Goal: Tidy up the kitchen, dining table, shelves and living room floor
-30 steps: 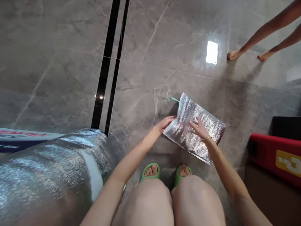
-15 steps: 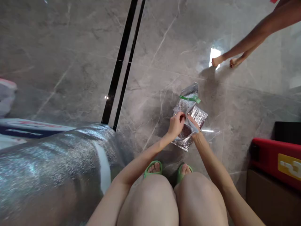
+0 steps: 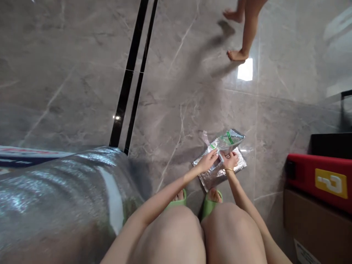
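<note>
A silver foil pouch (image 3: pixel 225 143) with a green strip lies tilted over a flat silver foil piece (image 3: pixel 211 179) on the floor before my feet. My left hand (image 3: pixel 207 162) has its fingers pinched at the pouch's near left edge, beside a small clear-looking fold. Across from it, my right hand (image 3: pixel 230 160) is closed on the pouch's near right side, its fingers curled over the edge. A pale pinkish strip (image 3: pixel 205 138) sticks up at the pouch's left corner. What lies inside the pouch is hidden.
A big silver foil roll (image 3: pixel 68 190) stands close on my left. To the right, a red case (image 3: pixel 302 172) rests on a cardboard box (image 3: pixel 305 216). Another person's bare legs (image 3: pixel 249 33) are on the tiled floor ahead. My feet wear green slippers (image 3: pixel 210 205).
The pouch and both hands have come nearer my feet, and the pouch's upper end now points right. The other person's legs have stepped to the left.
</note>
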